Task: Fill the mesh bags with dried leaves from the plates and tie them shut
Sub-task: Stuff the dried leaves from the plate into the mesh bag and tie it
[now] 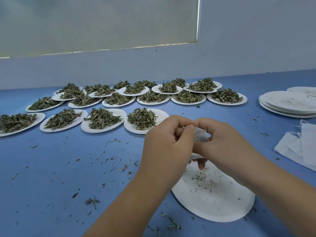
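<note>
My left hand and my right hand meet above a nearly emptied white paper plate that carries only leaf crumbs. Between them they pinch a small white mesh bag, fingers curled at its top; most of the bag is hidden by the hands. Several white plates heaped with dried green leaves stand in rows across the blue table behind and to the left.
A stack of used empty plates sits at the far right. A pile of flat white mesh bags lies at the right edge. Loose leaf bits are scattered over the table. A pale wall rises behind the plates.
</note>
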### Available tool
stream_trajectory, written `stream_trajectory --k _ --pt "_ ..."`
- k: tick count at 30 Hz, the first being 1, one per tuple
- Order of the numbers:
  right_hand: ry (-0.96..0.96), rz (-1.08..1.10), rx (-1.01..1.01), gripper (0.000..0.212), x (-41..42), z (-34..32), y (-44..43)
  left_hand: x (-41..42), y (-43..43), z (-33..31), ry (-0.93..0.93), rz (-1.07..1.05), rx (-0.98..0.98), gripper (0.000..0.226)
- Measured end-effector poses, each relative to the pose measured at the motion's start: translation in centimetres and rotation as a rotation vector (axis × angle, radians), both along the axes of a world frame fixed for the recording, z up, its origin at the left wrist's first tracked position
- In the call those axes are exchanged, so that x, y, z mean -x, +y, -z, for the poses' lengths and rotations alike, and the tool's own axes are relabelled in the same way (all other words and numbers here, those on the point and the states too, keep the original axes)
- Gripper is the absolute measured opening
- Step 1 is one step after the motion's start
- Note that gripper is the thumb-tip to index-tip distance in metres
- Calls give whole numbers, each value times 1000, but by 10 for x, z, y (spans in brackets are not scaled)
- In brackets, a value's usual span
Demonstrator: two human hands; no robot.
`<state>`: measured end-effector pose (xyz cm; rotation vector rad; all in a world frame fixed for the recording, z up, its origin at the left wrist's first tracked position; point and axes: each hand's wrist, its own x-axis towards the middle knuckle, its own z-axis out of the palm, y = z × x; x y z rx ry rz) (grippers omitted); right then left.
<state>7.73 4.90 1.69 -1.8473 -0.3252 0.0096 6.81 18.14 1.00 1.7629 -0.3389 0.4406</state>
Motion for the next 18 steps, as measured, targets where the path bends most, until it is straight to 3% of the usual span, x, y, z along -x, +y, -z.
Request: stream_trajectory --k 7,13,18 --pt "-71 173 120 33 -14 11 12 3 -6 2 9 27 -67 20" --pt "61 -107 6 12 -5 0 -5 0 3 -3 -28 -33 -8 21" --pt "42 -44 -35 14 -1 -3 -5 2 1 -3 -35 -17 -52 22"
